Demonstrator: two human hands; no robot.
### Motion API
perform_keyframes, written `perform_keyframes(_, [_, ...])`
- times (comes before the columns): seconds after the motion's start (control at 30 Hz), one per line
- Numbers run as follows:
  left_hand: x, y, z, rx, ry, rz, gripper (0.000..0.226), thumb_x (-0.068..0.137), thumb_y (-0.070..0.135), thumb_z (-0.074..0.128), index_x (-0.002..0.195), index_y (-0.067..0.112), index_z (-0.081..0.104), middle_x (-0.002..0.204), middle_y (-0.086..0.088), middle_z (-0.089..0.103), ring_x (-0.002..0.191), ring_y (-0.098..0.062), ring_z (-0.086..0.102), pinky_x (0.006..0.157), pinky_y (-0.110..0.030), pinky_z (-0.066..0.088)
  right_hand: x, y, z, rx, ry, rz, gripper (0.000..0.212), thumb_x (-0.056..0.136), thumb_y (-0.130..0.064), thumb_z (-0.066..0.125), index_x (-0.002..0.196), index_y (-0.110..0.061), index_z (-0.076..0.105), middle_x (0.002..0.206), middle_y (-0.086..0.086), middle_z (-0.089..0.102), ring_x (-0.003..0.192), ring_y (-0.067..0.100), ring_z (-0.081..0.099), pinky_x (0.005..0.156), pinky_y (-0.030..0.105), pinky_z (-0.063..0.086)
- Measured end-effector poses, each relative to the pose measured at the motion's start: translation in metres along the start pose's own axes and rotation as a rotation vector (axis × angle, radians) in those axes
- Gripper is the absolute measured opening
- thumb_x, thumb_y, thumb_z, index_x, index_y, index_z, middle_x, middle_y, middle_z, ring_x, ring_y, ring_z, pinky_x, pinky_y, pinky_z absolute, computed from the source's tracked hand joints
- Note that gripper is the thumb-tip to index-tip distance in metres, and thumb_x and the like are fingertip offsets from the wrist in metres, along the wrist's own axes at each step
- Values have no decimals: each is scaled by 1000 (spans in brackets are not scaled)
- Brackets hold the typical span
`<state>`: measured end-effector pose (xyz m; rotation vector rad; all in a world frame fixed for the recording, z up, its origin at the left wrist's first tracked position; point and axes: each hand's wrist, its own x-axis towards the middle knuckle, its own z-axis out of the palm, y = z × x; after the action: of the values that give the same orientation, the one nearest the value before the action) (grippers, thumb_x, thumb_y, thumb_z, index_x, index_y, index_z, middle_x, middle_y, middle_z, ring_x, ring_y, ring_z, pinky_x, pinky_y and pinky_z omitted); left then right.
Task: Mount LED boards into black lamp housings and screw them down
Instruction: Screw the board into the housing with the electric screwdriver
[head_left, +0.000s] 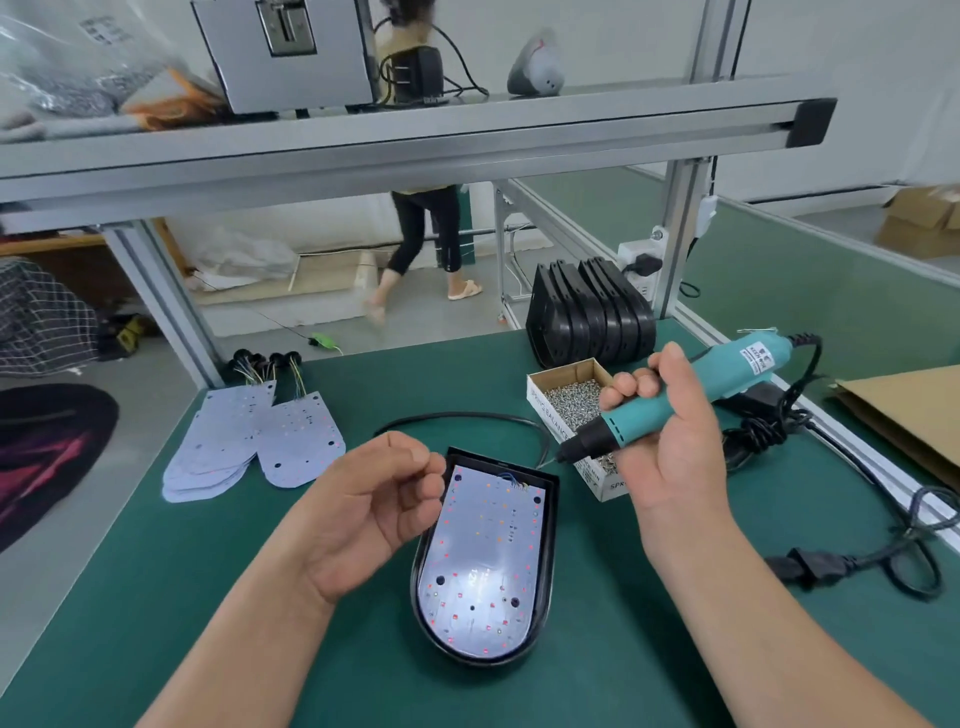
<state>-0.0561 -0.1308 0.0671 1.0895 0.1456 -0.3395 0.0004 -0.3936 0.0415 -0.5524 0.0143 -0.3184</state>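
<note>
Head: right hand (670, 457) grips teal plastic screwdriver (691, 387); left hand (374, 509) curled, fingertips pinched, contents unclear; glossy round-ended LED board (488, 561) in black housing (550, 545)

open mat (156, 597) lies left of and before the housing (551, 519). to its right the screw box (540, 410), the screwdriver (727, 371) above it and cables (763, 428) crowd in; boards (298, 441) and stacked housings (587, 317) stand behind.

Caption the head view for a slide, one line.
Right hand holds teal screwdriver over screw box; left hand beside LED board seated in black housing.
</note>
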Motion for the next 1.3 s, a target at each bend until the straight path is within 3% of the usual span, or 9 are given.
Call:
perform_keyframes(0.17, [-8, -7, -9, 41, -57, 49, 15, 79, 3, 82, 82, 17, 78, 83, -9, 69, 61, -15, 67, 53, -27, 61, -10, 6, 9, 14, -65, 35, 19, 98, -26, 73, 92, -14, 59, 71, -1, 46, 69, 16, 53, 73, 31, 50])
perform_keyframes(0.3, [-15, -18, -9, 227, -28, 183, 25, 69, 23, 91, 92, 14, 84, 85, -12, 72, 68, -18, 68, 59, -26, 57, -22, 10, 18, 42, -167, 63, 20, 100, -29, 69, 88, -15, 66, 70, -2, 46, 70, 15, 52, 71, 29, 51])
perform_keyframes(0.43, [-16, -28, -3, 542, 38, 387, 19, 87, 9, 86, 96, 26, 86, 88, -4, 81, 77, -14, 73, 73, -20, 57, -31, 8, 26, 85, -214, 80, 20, 98, -32, 71, 89, -15, 65, 70, -3, 46, 70, 15, 52, 71, 29, 51])
perform_keyframes(0.57, [-16, -37, 2, 726, 53, 420, 23, 91, 15, 83, 92, 38, 85, 97, 6, 82, 99, -17, 75, 90, -25, 59, -36, 4, 30, 92, -234, 63, 22, 94, -35, 74, 91, -16, 62, 70, -4, 45, 71, 15, 52, 73, 28, 51])
perform_keyframes(0.73, [-15, -42, 5, 741, 61, 414, 10, 82, 37, 81, 91, 39, 82, 97, 6, 81, 99, -13, 75, 85, -27, 60, -40, 7, 33, 40, -265, 55, 19, 101, -33, 65, 91, -17, 62, 68, -5, 45, 70, 15, 51, 72, 28, 48])
perform_keyframes(0.9, [-14, -45, 2, 753, 50, 420, 14, 83, 35, 81, 96, 40, 78, 99, 7, 81, 103, -10, 74, 88, -33, 57, -42, 9, 32, -19, -293, 54, 18, 100, -32, 64, 90, -18, 59, 68, -4, 45, 70, 15, 51, 71, 28, 48])
perform_keyframes(1.07, [-14, -47, 1, 748, 42, 410, 16, 81, 40, 80, 97, 41, 78, 99, 9, 79, 103, -16, 78, 92, -48, 63, -41, 10, 30, -23, -290, 69, 19, 103, -30, 62, 89, -18, 62, 69, -4, 46, 69, 15, 51, 71, 28, 49])
perform_keyframes(1.3, [-13, -47, 1, 758, 52, 409, 16, 80, 40, 80, 96, 42, 78, 98, 9, 79, 103, -18, 78, 93, -52, 62, -40, 11, 29, -34, -325, 67, 19, 101, -33, 64, 91, -18, 60, 69, -5, 45, 70, 15, 50, 72, 28, 48])
